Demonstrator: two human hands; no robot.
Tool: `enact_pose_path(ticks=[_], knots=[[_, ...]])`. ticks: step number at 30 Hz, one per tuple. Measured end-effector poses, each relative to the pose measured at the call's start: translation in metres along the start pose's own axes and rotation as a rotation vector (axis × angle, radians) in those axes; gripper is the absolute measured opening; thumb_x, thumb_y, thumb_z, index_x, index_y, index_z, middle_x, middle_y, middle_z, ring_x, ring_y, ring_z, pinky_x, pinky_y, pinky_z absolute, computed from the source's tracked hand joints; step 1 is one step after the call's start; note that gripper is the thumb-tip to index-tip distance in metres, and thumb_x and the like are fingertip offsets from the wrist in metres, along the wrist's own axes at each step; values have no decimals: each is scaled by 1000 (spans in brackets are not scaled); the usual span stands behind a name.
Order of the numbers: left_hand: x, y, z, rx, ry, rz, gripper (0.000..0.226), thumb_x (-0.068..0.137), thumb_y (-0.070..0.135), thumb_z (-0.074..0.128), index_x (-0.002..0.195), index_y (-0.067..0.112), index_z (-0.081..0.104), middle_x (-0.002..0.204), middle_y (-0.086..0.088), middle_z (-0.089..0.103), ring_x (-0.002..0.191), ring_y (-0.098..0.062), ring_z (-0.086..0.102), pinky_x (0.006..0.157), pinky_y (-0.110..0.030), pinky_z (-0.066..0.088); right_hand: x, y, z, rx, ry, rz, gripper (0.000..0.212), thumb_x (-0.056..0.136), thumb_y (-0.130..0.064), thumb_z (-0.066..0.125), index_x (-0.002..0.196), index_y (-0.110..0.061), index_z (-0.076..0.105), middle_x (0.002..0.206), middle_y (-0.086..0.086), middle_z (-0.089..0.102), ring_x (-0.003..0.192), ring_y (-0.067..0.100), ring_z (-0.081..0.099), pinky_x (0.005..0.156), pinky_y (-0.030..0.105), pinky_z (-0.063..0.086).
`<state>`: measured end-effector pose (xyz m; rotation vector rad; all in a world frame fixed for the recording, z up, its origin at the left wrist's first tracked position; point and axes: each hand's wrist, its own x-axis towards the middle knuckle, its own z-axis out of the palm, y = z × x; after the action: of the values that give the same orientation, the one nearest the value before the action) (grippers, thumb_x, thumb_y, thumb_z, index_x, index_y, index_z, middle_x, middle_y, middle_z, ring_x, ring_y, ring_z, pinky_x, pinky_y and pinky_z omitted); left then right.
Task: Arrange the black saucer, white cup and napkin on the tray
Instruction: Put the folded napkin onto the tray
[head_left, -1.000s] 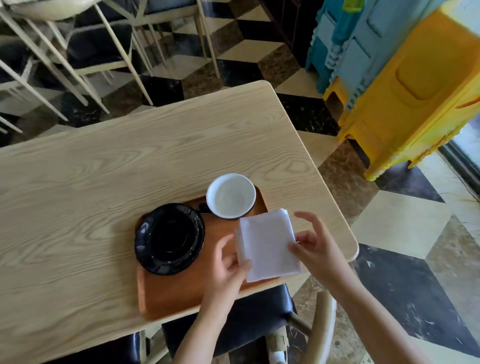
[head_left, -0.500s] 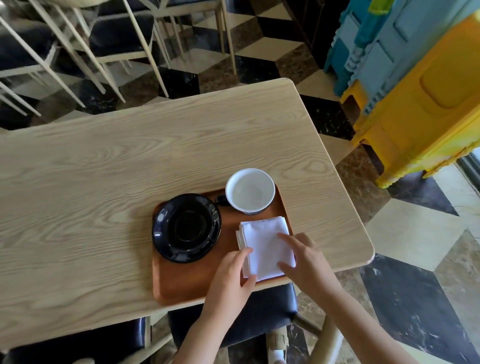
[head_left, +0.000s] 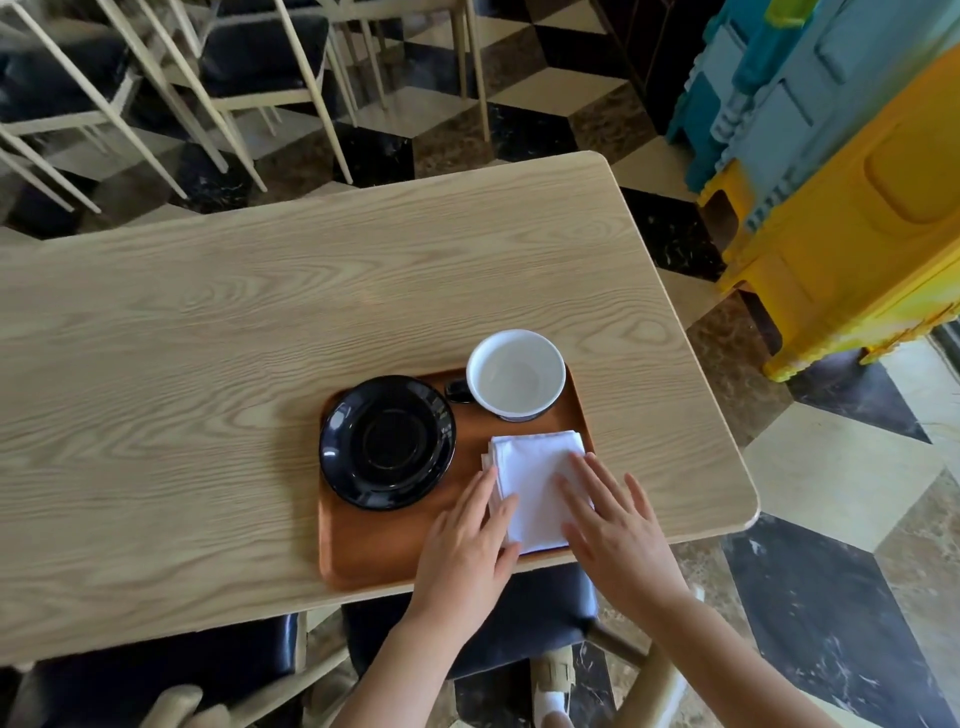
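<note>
1. Centrally, napkin (head_left: 537, 480): white, folded square, lying flat on the right near part of the tray, just near of the cup; its layered edges show along the left side.
2. White cup (head_left: 515, 374): upright, empty, standing at the far right corner of the tray; a dark handle sticks out to its left, toward the saucer.
3. Black saucer (head_left: 387, 441): glossy, round, resting on the left half of the tray, its left rim reaching the tray's left edge; apart from the napkin, close beside the cup's handle.
4. Tray (head_left: 374, 551): brown, rectangular with rounded corners, set at the near edge of the worktop.
5. Left hand (head_left: 465, 558): palm down, fingers (head_left: 485, 491) loosely spread and gripping nothing, tips touching the napkin's left near edge.
6. Right hand (head_left: 621, 540): palm down, fingers (head_left: 579, 491) extended flat and spread, lying on the napkin's right near portion without clasping it.
7. Worktop (head_left: 260, 322): pale wood grain, rounded corners.
8. Chair seats (head_left: 540, 613): black cushions, under the near edge of the worktop.
9. Floor (head_left: 841, 462): black, cream and brown cube-pattern tiles.
10. Plastic stools (head_left: 852, 228): yellow and blue, stacked, far right.
</note>
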<state>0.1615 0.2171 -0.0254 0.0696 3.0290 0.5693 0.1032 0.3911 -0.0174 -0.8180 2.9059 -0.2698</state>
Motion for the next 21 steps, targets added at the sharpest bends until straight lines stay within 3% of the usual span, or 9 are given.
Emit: enact_pose_path(ticks=[2,4,8,10,13,17,21], knots=[[0,0,-1,9,-7,2,46,82,29,66,124,18,55,146,-11,40,135,-22,36,94,-37,49,0,-4,1,-29,20,21,39,79,-20,62,117,-10,61,132,15,55,122,33,50,92,57,44],[-1,-1,-4,-19,-14,13,47,86,30,60,130,19,48,149,-9,35,138,-20,30,100,-38,44,4,-13,-1,-30,16,44,44,83,-28,40,118,-11,60,132,15,56,122,31,50,94,56,43],[-7,-17,-23,-81,105,32,47,83,23,64,127,15,52,137,-7,52,126,-19,47,99,-36,45,21,-41,-3,10,40,-26,48,91,-35,28,119,-13,60,131,12,57,123,28,50,96,56,41],[-15,-33,-33,-69,198,-19,45,82,23,65,125,15,55,133,-6,55,120,-19,52,104,-35,41,33,-55,-3,23,79,-90,38,88,-29,47,121,-13,59,132,11,57,123,28,50,94,57,44],[-27,-61,-42,78,184,-124,49,86,30,58,132,17,48,140,-11,47,128,-24,45,115,-41,19,51,-76,-5,48,75,-171,52,70,-21,76,119,-13,60,131,11,58,121,29,52,91,57,45],[-36,-88,-45,154,-12,-245,57,94,44,36,144,21,24,155,-14,16,143,-26,12,115,-49,17,67,-96,0,21,42,-215,52,64,-21,78,114,-17,64,125,12,62,119,29,55,91,57,46],[-41,-98,-48,238,-45,-247,55,92,46,38,140,20,35,150,-14,33,140,-26,23,110,-52,22,70,-102,10,11,27,-218,41,69,-24,76,108,-17,67,121,13,65,120,31,53,92,58,44]])
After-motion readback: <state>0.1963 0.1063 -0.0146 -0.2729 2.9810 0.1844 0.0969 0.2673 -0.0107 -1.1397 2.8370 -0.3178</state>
